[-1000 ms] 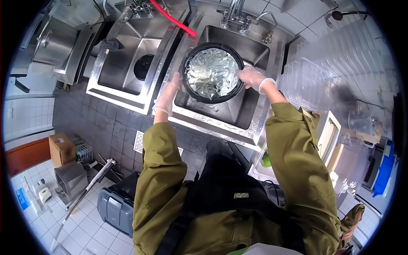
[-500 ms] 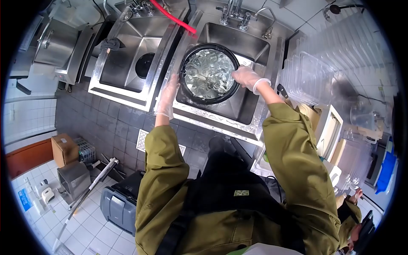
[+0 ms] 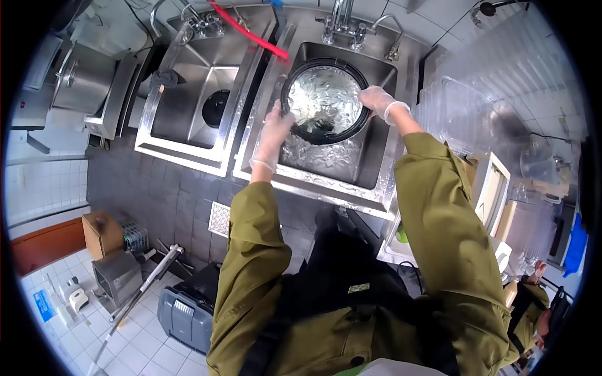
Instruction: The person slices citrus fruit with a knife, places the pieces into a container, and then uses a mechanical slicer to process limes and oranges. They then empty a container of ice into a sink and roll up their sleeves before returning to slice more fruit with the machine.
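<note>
A black round pot [image 3: 350, 133] holding rippling clear liquid [image 3: 323, 94] is sitting within the right-side stainless-steel sink [image 3: 332, 190]. The gloved right hand [image 3: 379, 101] is curling its fingers tightly over the pot's right rim. The gloved left hand [image 3: 271, 138] is reaching to the left rim, fingers extended; blur is obscuring whether they are gripping. A red hose [image 3: 251, 34] is hanging above and to the left.

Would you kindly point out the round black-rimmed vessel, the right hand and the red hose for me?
Round black-rimmed vessel [image 3: 352, 130]: head view, on the lower right of its rim.
Right hand [image 3: 379, 103]: head view, on the gloved middle.
Red hose [image 3: 248, 33]: head view, midway along its visible length.
</note>
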Motion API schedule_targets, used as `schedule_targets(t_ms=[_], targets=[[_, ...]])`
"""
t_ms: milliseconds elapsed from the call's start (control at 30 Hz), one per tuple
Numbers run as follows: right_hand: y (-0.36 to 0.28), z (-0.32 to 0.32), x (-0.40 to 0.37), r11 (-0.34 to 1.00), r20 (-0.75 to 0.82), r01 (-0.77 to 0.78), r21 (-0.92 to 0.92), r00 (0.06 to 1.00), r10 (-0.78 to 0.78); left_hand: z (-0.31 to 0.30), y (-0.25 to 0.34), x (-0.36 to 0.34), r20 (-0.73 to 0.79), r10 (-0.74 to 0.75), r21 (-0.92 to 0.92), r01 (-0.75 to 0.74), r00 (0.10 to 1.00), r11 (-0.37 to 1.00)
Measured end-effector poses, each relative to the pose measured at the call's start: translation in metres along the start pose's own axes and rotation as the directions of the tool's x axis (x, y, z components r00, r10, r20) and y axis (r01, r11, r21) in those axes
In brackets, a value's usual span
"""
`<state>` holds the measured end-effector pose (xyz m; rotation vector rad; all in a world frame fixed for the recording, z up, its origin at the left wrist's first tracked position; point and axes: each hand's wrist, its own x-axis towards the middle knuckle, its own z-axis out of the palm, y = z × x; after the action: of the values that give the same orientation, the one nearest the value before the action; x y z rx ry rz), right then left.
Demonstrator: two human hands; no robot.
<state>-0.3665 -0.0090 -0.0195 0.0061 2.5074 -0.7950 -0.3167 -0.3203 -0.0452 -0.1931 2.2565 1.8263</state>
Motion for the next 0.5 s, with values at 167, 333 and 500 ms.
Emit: schedule_targets(t_ms=[167,333,500], targets=[[0.043,-0.031,0.037,0.979,-0.085,0.083,-0.185,0.991,-0.100,0.039,0.032,0.037,-0.023,-0.007,0.303,0.013,1.000,0.953],[0.029,-0.062,0.022,0.998,-0.060,-0.066,0.020,0.996,0.067,0.055,0.024,0.080,-0.039,-0.018,0.423,0.033,0.999,0.905],[-0.005,-0.057,-0.008,0.884,-0.217,-0.341,0.320,0.882,0.419,0.032,0.015,0.057,0.112,-0.083,0.118,0.070,0.990,0.991]])
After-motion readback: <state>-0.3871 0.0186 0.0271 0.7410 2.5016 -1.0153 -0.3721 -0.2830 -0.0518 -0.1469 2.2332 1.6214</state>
